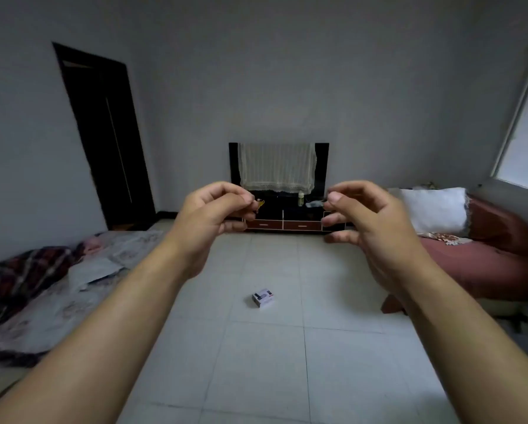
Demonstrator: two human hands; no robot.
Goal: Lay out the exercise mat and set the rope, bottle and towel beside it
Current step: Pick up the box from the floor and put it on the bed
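Observation:
Both arms are stretched out in front of me above the tiled floor. My left hand (217, 206) and my right hand (363, 212) hover at chest height, fingers curled and apart, holding nothing. Far behind them, on a dark TV cabinet (284, 223), stands a small pale bottle (301, 198). A yellowish item (260, 204) sits on the cabinet just past my left fingertips, too small to identify. A crumpled light cloth (314, 204) lies on the cabinet beside my right thumb. No exercise mat is in view.
A small white and black box (263, 297) lies on the floor tiles ahead. Bedding and a plaid blanket (36, 270) cover the left side. A red sofa (476, 264) with a white pillow (434, 209) lines the right wall. A dark doorway (103, 142) opens at the back left.

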